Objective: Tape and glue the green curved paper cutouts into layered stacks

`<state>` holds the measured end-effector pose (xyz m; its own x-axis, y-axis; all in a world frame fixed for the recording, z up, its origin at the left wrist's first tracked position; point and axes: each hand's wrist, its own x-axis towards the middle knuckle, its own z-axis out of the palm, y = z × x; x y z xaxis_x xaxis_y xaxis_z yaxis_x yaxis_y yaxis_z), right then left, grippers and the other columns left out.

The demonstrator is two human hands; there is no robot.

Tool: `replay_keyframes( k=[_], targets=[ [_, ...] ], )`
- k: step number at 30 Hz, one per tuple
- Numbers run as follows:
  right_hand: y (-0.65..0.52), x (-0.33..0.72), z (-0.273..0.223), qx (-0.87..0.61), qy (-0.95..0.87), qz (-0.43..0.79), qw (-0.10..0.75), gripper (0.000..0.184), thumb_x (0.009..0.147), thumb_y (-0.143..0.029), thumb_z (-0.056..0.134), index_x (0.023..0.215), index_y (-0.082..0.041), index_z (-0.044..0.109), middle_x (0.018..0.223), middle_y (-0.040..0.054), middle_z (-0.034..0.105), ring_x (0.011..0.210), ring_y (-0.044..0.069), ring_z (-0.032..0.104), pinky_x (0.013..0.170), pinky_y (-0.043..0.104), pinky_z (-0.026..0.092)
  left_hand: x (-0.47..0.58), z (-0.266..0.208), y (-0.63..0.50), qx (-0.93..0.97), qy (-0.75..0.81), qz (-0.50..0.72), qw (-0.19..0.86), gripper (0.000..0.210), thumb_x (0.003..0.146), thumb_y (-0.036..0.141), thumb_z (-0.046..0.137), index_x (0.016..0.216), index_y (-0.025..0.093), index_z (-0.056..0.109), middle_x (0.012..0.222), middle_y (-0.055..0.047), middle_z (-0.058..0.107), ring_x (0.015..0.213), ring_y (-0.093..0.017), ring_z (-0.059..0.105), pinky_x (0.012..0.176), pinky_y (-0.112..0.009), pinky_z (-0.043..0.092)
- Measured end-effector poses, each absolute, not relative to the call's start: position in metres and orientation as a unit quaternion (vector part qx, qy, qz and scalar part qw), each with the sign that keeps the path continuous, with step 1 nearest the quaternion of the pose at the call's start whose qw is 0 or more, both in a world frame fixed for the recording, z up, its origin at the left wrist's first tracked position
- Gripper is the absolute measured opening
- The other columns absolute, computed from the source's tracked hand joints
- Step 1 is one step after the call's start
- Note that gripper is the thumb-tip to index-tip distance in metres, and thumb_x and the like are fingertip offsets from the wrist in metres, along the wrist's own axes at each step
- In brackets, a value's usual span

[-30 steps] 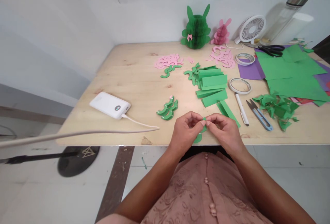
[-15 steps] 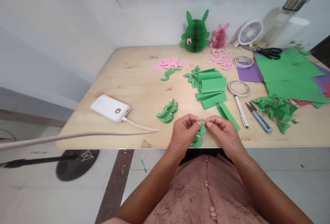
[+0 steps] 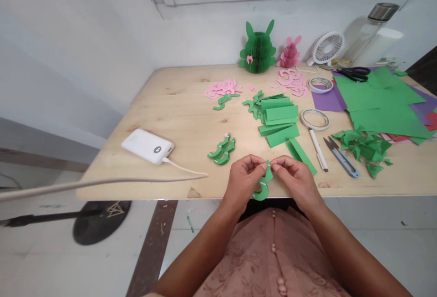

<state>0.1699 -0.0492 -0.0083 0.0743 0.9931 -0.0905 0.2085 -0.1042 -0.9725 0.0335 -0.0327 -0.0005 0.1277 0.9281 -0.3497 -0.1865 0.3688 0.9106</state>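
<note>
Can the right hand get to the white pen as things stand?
Probably yes: the white pen lies just beyond the right hand with bare table between, but that hand is pinching the green paper piece.

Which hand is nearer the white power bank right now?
Left. The left hand sits to the right of the power bank, near the table's front edge; the right hand is farther right, beyond the green paper piece both hands pinch.

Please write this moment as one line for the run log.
left hand: pinches green curved paper piece | right hand: pinches its top | place: table front edge | near: green cut-outs
</note>
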Motion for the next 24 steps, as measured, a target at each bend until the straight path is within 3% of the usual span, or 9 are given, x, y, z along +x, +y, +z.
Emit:
replay_keyframes(
  k=[9,24],
  targets=[
    [-0.0488,0.1718,-0.0124,-0.6,-0.536,0.418,0.422,0.017,0.08,-0.033,0.058,0.076,-0.019,0.065,0.072,0.0016,0.066,0.068,0.016,0.057,0.062,0.026,0.043,0.0343,-0.0019,-0.0337,0.406,0.516,0.432,0.617,0.015,0.066,0.029,0.067,0.064,0.015,0.061,0.057,0.002,0.054,0.049,-0.006,0.042,0.04,-0.014,0.031],
    [-0.0479,0.1741,-0.0136,-0.583,-0.544,0.436,0.417,0.017,0.081,-0.034,0.058,0.077,-0.019,0.066,0.073,0.0013,0.065,0.068,0.015,0.056,0.064,0.026,0.043,0.0322,0.0,-0.0326,0.381,0.505,0.418,0.652,0.021,0.064,0.033,0.07,0.066,0.014,0.061,0.058,0.002,0.054,0.05,-0.006,0.044,0.04,-0.015,0.032]
  ],
)
